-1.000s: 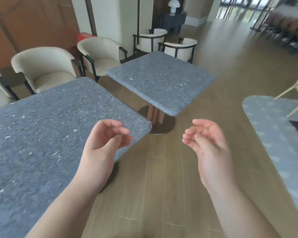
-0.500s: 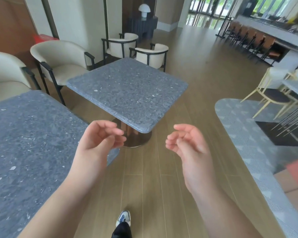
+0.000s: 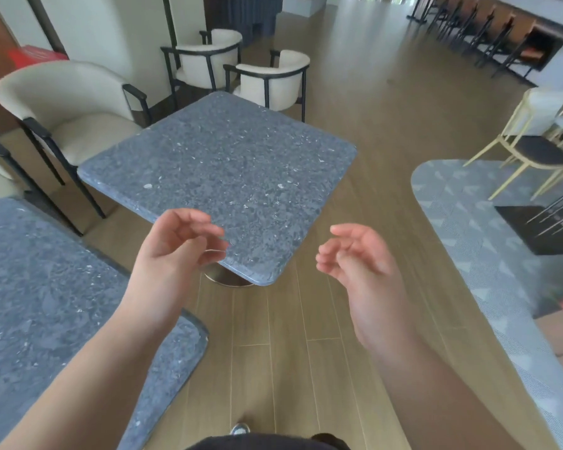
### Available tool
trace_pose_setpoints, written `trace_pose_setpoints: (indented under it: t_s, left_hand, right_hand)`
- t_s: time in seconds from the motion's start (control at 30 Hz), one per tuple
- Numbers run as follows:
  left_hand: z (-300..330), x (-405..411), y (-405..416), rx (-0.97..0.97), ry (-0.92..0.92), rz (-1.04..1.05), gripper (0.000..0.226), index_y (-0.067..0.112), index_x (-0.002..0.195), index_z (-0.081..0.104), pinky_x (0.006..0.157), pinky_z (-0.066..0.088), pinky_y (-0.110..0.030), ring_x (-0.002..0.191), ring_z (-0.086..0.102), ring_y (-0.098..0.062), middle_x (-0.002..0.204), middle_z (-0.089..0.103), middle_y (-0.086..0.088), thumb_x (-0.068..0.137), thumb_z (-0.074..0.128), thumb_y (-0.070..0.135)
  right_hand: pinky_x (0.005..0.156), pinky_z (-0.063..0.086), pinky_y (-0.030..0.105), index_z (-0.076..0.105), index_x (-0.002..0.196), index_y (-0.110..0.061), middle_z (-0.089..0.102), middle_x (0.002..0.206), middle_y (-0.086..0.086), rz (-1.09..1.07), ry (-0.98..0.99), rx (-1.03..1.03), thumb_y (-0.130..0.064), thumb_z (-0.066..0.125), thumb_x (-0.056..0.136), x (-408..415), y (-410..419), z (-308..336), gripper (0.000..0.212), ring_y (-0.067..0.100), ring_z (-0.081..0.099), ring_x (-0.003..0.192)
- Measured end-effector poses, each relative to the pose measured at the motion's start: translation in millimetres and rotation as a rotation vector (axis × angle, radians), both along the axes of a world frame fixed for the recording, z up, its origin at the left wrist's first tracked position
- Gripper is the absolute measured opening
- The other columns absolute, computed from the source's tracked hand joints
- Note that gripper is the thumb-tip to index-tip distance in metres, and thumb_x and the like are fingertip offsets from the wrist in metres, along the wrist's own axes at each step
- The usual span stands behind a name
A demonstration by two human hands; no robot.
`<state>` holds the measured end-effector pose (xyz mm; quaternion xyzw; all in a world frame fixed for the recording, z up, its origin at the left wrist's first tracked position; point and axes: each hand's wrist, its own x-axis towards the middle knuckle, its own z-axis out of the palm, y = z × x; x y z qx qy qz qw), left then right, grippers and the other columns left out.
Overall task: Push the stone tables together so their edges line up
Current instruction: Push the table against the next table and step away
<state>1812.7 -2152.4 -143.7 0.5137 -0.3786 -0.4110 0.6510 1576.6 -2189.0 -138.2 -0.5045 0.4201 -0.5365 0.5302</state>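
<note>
Both hands are hanging in the air, fingers loosely curled and holding nothing: the left hand (image 3: 176, 251) over the near edge of the far stone table (image 3: 221, 177) at twelve o'clock, the right hand (image 3: 358, 254) beside its corner. The near stone table (image 3: 46, 303) is sitting apart at eight o'clock, a floor gap between them, likely awaiting the push.

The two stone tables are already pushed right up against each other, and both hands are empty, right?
Not quite. The head view shows a strip of wooden floor between the far stone table and the near stone table, so they stand apart. The left hand and right hand are indeed empty.
</note>
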Motion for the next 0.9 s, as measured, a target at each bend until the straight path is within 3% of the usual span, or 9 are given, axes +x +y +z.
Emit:
trace_pose_setpoints:
  t_s: [0.27,0.4,0.5,0.7,0.9]
  left_hand:
    - [-53,-26,-93,0.195,-0.036,0.1,0.028,0.014,0.103,0.061,0.071,0.061,-0.028,0.08,0.075,-0.018,0.088,0.075,0.003,0.088,0.047,-0.004]
    - [-88,-53,-131,0.373,-0.004,0.292,0.032,0.013,0.103,0.06,0.078,0.06,-0.036,0.077,0.074,-0.014,0.09,0.073,-0.001,0.096,0.042,-0.012]
    - [-113,-81,-150,0.504,0.028,0.366,0.029,0.011,0.105,0.06,0.078,0.06,-0.037,0.076,0.074,-0.014,0.095,0.071,-0.006,0.097,0.043,-0.012]
    - [-145,-113,-153,0.671,0.186,0.541,0.024,0.01,0.102,0.061,0.061,0.058,-0.027,0.073,0.074,-0.015,0.085,0.075,0.0,0.095,0.046,-0.007]
    - [-173,-136,-142,0.785,0.454,0.634,0.022,0.005,0.108,0.057,0.076,0.057,-0.041,0.079,0.069,-0.024,0.098,0.067,-0.012,0.099,0.041,-0.008]
  right_hand:
    - [0.081,0.059,0.032,0.067,0.103,-0.023,0.07,0.084,-0.002,0.088,0.021,0.095,-0.006,0.046,0.085,-31,-109,-53,0.032,0.017,0.068,0.082]
    - [0.081,0.056,0.033,0.062,0.105,-0.017,0.068,0.08,-0.005,0.267,0.139,0.166,0.009,0.041,0.093,-42,-169,-87,0.035,0.017,0.065,0.08]
    - [0.074,0.054,0.026,0.058,0.104,-0.013,0.064,0.081,0.001,0.393,0.18,0.234,0.017,0.036,0.093,-54,-211,-105,0.039,0.011,0.063,0.072]
    - [0.07,0.054,0.023,0.057,0.103,-0.01,0.062,0.081,0.003,0.503,0.247,0.331,0.019,0.034,0.09,-58,-268,-138,0.04,0.011,0.061,0.07]
    - [0.078,0.054,0.03,0.058,0.099,-0.024,0.064,0.079,-0.005,0.734,0.462,0.341,0.011,0.038,0.09,-35,-260,-177,0.042,0.007,0.062,0.071]
